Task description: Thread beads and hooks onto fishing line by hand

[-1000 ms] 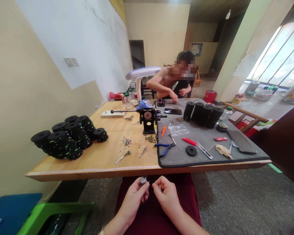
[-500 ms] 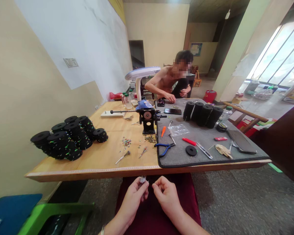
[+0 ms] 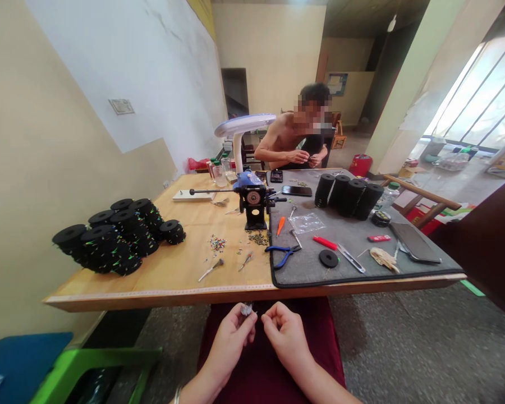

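My left hand [image 3: 234, 331] is closed around a small greyish-white bundle [image 3: 246, 310] with thin dark tips, pinched between thumb and fingers. Close beside it, my right hand [image 3: 285, 331] has its thumb and forefinger pressed together; whatever they grip is too small to make out. Both hands are below the table's front edge, over dark red cloth [image 3: 273, 376]. On the wood above them lie two similar thin bundles, one with a white stem [image 3: 210, 270] and one with a reddish part [image 3: 246, 261]. Small coloured beads [image 3: 217, 243] and brassy bits [image 3: 258, 239] are scattered behind these.
Black foam spools [image 3: 109, 238] stand in stacks at left, more black rolls [image 3: 348, 195] at right. A black winding device [image 3: 255, 199] and lamp [image 3: 244, 123] are mid-table. Blue pliers [image 3: 283, 255], snips [image 3: 351, 258] and a foam disc [image 3: 329, 258] lie on the grey mat [image 3: 303, 275].
The person across the table has lifted a hand from the tabletop and brought it to their other hand. My own hands have hardly moved.
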`<state>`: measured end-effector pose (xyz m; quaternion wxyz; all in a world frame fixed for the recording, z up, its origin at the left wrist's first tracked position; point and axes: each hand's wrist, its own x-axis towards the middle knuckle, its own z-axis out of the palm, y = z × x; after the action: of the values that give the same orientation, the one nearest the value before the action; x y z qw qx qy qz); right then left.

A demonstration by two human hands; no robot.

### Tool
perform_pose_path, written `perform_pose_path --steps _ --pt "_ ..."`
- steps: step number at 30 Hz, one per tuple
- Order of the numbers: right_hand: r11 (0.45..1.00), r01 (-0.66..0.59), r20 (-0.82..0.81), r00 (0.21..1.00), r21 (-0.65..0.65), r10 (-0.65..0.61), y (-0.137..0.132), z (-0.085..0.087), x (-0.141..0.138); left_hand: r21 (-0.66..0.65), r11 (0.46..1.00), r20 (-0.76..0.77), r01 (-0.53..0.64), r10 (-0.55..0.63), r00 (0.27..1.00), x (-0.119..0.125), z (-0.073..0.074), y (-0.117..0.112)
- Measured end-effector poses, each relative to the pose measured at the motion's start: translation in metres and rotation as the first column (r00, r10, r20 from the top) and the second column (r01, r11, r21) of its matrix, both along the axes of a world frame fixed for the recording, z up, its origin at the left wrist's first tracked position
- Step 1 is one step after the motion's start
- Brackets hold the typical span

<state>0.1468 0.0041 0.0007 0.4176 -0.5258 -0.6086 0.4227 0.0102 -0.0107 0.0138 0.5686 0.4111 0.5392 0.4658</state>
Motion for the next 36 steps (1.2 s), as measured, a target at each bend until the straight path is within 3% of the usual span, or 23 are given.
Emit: perform_pose_path --steps 14,25,30,33,36 --pt "0.97 -0.099 -0.29 0.956 -0.221 0.032 0.005 -0.0092 -0.0032 0.125 0.99 -0.072 0.065 -0.057 0.996 -0.0008 -0.006 -0.001" --pt "0.903 -0.197 -0.481 0.877 -0.381 -0.011 0.0086 -0.0076 -0.0056 0.095 0.989 -0.083 0.115 -0.107 0.991 0.0025 -0.0022 -0.0008" --pt "0.865 -0.242 -0.596 0.799 -0.439 -0.079 0.0085 -0.0077 -0.004 0.075 0.989 -0.085 0.126 -0.119 0.989 0.004 -0.0033 -0.0013" --pt "0.864 -0.25 -0.64 0.762 -0.436 -0.102 0.0086 -0.0074 -0.002 0.054 0.993 -0.063 0.109 -0.105 0.992 0.0043 -0.0013 -0.0024" --pt "0.881 -0.221 -0.623 0.776 -0.417 -0.1 0.0078 -0.0059 -0.0007 0.041 0.995 -0.036 0.094 -0.092 0.995 0.0042 0.0017 -0.0033"
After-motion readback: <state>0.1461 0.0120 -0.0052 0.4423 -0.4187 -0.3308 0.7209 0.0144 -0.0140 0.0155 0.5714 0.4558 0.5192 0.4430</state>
